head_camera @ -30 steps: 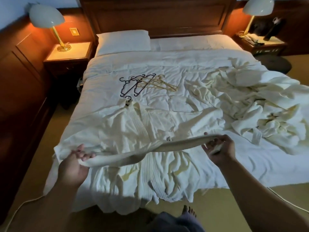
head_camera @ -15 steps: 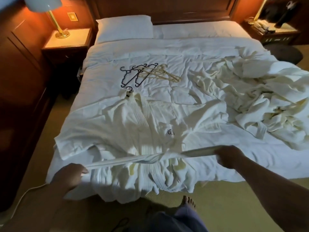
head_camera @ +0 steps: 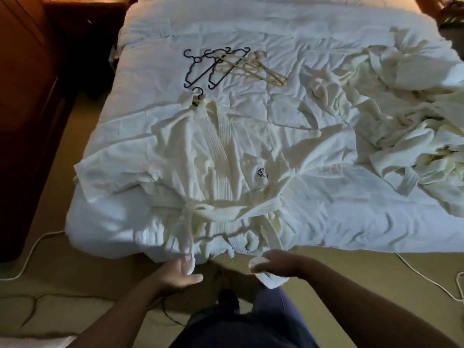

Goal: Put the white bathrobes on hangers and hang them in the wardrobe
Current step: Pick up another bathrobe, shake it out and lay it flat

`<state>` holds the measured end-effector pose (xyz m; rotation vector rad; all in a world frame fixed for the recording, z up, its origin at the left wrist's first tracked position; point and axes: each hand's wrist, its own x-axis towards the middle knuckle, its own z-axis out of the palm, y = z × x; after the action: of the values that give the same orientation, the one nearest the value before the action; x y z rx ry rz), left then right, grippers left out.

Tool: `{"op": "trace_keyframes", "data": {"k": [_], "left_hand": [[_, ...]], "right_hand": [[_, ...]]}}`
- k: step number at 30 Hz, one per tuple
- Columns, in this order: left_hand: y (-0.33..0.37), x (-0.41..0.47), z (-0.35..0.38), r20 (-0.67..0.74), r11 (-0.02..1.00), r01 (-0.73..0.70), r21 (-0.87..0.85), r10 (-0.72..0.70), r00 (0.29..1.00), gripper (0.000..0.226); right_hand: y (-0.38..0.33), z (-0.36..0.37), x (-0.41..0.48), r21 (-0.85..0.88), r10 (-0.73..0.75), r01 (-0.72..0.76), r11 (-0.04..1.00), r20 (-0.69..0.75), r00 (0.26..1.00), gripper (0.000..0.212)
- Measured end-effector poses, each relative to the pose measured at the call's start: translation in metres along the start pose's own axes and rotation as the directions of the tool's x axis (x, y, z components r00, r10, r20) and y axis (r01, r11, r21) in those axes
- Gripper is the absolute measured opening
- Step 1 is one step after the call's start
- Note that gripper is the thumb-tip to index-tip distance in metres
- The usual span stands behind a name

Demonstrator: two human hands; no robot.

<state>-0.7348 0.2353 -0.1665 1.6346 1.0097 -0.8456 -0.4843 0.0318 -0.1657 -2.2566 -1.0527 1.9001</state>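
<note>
Here, bed (head_camera: 339, 212): rumpled white, bathrobe (head_camera: 200, 159) spread flat.
Floor: tan carpet (head_camera: 75, 285).
Left hand (head_camera: 179, 271): pinches belt (head_camera: 226, 212) end.
Right hand (head_camera: 276, 263): clutches other end.

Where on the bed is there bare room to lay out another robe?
Bare duvet runs beyond the hangers toward the bed's head, and a patch lies at the foot edge between the laid-out robe and the robe heap. The right side is crowded.

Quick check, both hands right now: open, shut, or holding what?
The left hand pinches one end of the belt, though the view is blurred.
The right hand grips the belt's other end.
</note>
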Motion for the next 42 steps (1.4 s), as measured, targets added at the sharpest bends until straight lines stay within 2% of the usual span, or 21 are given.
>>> {"op": "trace_keyframes", "data": {"k": [1,2,3,4,5,7,9,10,13,15,19,23,25,27,30,31,33,35,36,40,42], "left_hand": [[-0.001,0.003,0.006,0.105,0.999,-0.019,-0.033,0.022,0.994,0.081],[-0.004,0.012,0.010,0.144,0.995,-0.051,-0.087,0.063,0.988,0.079],[-0.005,0.019,0.009,0.104,0.985,-0.087,-0.147,0.103,0.989,0.076],[-0.008,0.031,0.008,-0.013,0.966,-0.078,-0.246,0.077,0.997,0.075],[-0.003,0.038,0.002,-0.182,0.954,-0.063,-0.294,0.008,0.983,0.076],[-0.001,0.073,-0.011,-0.452,0.969,-0.044,-0.243,-0.073,0.889,0.079],[0.003,0.116,-0.020,-0.535,0.975,-0.027,-0.219,-0.096,0.839,0.087],[0.007,0.129,-0.026,-0.550,0.970,-0.053,-0.236,-0.088,0.831,0.092],[0.011,0.164,-0.024,-0.588,0.943,-0.096,-0.319,-0.118,0.800,0.079],[0.016,0.166,-0.017,-0.616,0.942,-0.092,-0.323,-0.136,0.776,0.060],[0.011,0.126,-0.019,-0.700,0.930,-0.206,-0.306,-0.073,0.711,0.030],[0.002,0.084,-0.040,-0.807,0.944,-0.215,-0.249,-0.079,0.585,0.024],[-0.005,0.072,-0.042,-0.827,0.949,-0.203,-0.240,-0.091,0.554,0.028],[-0.014,0.067,-0.040,-0.795,0.949,-0.154,-0.276,-0.135,0.591,0.026],[-0.023,0.073,-0.030,-0.638,0.967,-0.034,-0.251,-0.139,0.758,0.022],[-0.025,0.075,-0.029,-0.576,0.974,-0.001,-0.225,-0.132,0.807,0.029],[-0.024,0.076,-0.028,-0.516,0.990,0.025,-0.142,-0.096,0.851,0.053],[-0.016,0.076,-0.028,-0.525,0.997,0.074,-0.035,-0.081,0.847,0.083],[-0.006,0.074,-0.027,-0.551,0.996,0.085,0.021,-0.060,0.832,0.089],[0.039,0.069,-0.020,-0.617,0.991,0.044,0.130,0.046,0.786,0.085],[0.064,0.069,-0.017,-0.602,0.986,0.005,0.164,0.096,0.793,0.081]], "right_hand": [[0.008,0.010,0.010,-0.005,0.032,-0.032,0.999,0.013,0.999,0.039],[0.017,0.015,0.022,0.041,0.082,-0.080,0.996,-0.031,0.996,0.039],[0.025,0.014,0.032,0.149,0.142,-0.120,0.982,-0.143,0.979,0.037],[0.032,0.012,0.041,0.282,0.220,-0.136,0.950,-0.292,0.931,0.036],[0.037,0.004,0.044,0.387,0.316,-0.144,0.911,-0.428,0.847,0.041],[0.050,-0.015,0.065,0.480,0.426,-0.163,0.862,-0.511,0.747,0.073],[0.065,-0.028,0.100,0.467,0.440,-0.199,0.862,-0.492,0.751,0.094],[0.068,-0.036,0.110,0.423,0.430,-0.226,0.878,-0.487,0.760,0.094],[0.071,-0.045,0.138,0.213,0.381,-0.315,0.925,-0.525,0.761,0.050],[0.062,-0.045,0.138,0.326,0.413,-0.264,0.908,-0.586,0.697,0.035],[0.045,-0.034,0.110,0.483,0.477,-0.184,0.856,-0.599,0.644,0.031],[0.025,-0.013,0.086,0.631,0.445,0.007,0.776,-0.556,0.702,0.029],[0.025,0.002,0.085,0.685,0.443,0.030,0.728,-0.503,0.742,0.027],[0.026,0.015,0.086,0.670,0.431,-0.015,0.742,-0.460,0.776,0.025],[0.032,0.021,0.087,0.527,0.414,-0.173,0.832,-0.381,0.827,0.042],[0.036,0.018,0.087,0.483,0.424,-0.212,0.850,-0.386,0.819,0.049],[0.040,0.006,0.082,0.473,0.432,-0.238,0.849,-0.359,0.827,0.051],[0.042,-0.011,0.079,0.411,0.396,-0.237,0.880,-0.360,0.845,0.056],[0.044,-0.023,0.074,0.394,0.381,-0.228,0.890,-0.371,0.847,0.056],[0.057,-0.060,0.059,0.359,0.333,-0.176,0.917,-0.443,0.832,0.053],[0.070,-0.075,0.054,0.357,0.346,-0.187,0.915,-0.457,0.819,0.052]]}}
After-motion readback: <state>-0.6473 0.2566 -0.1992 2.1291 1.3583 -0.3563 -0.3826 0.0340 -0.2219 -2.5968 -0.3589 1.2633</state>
